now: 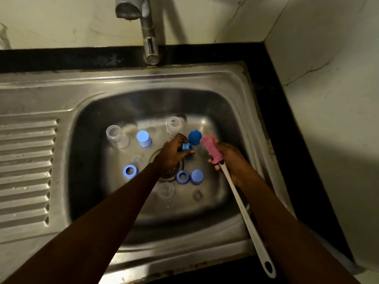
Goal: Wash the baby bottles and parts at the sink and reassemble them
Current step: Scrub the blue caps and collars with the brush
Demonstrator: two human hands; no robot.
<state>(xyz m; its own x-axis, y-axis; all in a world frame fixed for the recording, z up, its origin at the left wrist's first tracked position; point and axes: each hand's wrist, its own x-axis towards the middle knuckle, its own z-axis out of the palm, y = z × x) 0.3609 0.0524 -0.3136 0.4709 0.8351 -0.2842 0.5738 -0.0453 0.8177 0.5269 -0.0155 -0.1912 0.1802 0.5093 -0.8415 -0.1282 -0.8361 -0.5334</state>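
Note:
In the steel sink (86, 140) my left hand (172, 153) grips a small blue ring (187, 146) over the drain. My right hand (231, 160) holds a bottle brush (211, 149) with a pink sponge head and a long white handle that runs back toward me. Two clear bottles (117, 137) (174, 127) stand at the back of the basin. A light blue cap (144, 138) and a dark blue cap (194, 137) sit near them. Two blue rings (130, 171) (183, 177), another cap (196, 176) and clear nipples (166, 190) lie at the front.
The tap (150, 44) stands behind the basin with its spout at the top left; no water runs. A ribbed draining board (26, 169) lies to the left. A black counter edge (287, 119) and a pale wall close off the right side.

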